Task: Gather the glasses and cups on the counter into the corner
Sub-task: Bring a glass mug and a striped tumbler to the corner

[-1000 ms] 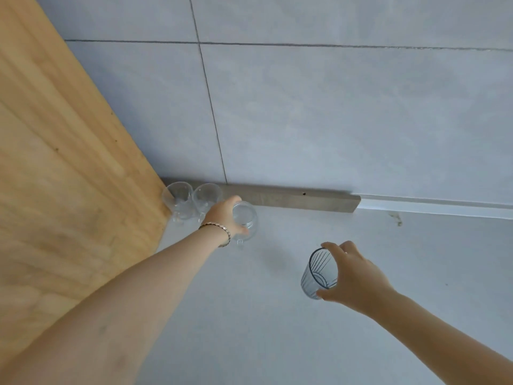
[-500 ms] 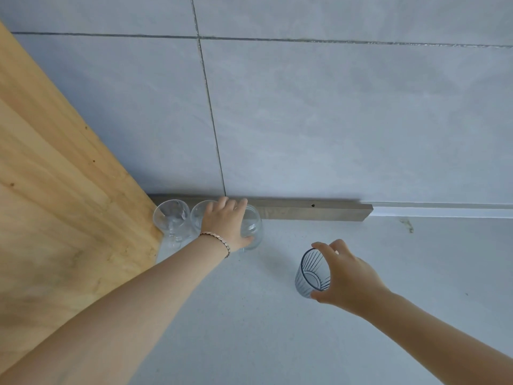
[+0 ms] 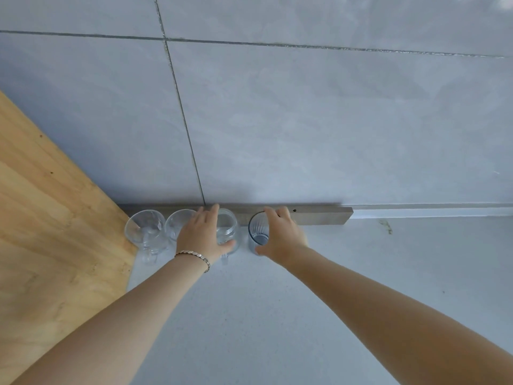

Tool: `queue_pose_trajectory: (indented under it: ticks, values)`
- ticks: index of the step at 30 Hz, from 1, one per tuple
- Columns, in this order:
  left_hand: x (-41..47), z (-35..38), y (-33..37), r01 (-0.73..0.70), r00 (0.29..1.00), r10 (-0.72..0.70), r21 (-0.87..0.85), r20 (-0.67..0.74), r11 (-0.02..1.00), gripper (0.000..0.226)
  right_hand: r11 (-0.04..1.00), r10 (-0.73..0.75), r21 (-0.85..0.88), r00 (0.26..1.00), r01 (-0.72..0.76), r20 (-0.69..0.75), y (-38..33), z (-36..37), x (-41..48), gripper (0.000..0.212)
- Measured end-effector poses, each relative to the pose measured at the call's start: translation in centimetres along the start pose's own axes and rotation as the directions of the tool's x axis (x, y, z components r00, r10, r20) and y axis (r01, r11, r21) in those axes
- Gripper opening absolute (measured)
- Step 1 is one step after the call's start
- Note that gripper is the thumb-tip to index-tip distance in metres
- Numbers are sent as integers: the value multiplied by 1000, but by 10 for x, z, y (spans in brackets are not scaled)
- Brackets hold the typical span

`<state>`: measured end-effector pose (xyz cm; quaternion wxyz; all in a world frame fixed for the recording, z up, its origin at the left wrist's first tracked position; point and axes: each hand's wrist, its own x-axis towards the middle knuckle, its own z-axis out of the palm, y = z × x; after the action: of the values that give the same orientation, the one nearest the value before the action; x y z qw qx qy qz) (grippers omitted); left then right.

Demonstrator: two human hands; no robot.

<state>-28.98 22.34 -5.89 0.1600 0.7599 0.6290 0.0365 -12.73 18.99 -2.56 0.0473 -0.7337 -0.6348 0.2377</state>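
Note:
Several glasses stand in a row along the back of the grey counter (image 3: 249,315), at the corner by the wooden panel. A clear glass (image 3: 144,227) is nearest the corner, a second clear glass (image 3: 176,225) beside it. My left hand (image 3: 201,234) rests on top of a third clear glass (image 3: 229,230), fingers spread over its rim. My right hand (image 3: 280,234) grips a blue-tinted ribbed tumbler (image 3: 258,230), which stands upright just right of the third glass.
A wooden panel (image 3: 55,245) walls off the left side. A grey wood strip (image 3: 319,215) runs along the foot of the tiled wall (image 3: 305,120). A small stain (image 3: 385,225) marks the counter at the right.
My right hand has carried the blue tumbler left and back, from mid-counter to the wall beside the clear glasses. My left hand has settled over the third glass.

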Motion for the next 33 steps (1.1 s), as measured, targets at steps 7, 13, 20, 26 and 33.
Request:
queue_pose_trajectory:
  ticks: [7, 13, 20, 26, 33]
  values:
    - [1, 5, 0, 1, 1000, -1, 32, 12, 999, 87, 984, 3, 176, 1000, 1, -24, -3, 15, 24, 86]
    - [-1, 0, 5, 58, 993, -70, 126, 94, 990, 92, 906, 96, 396, 984, -150, 152, 16, 15, 13, 105]
    - [-46, -4, 34, -234, 941, 292, 294, -172, 927, 59, 990, 59, 84, 860, -117, 506, 56, -11, -45, 58]
    - [-120, 41, 101, -202, 877, 100, 170, 471, 965, 10, 972, 186, -223, 816, -72, 547, 146, -17, -130, 52]
    - [-143, 101, 225, -174, 788, 80, 96, 611, 980, 40, 949, 312, -136, 810, -283, 497, 290, -56, -217, 55]
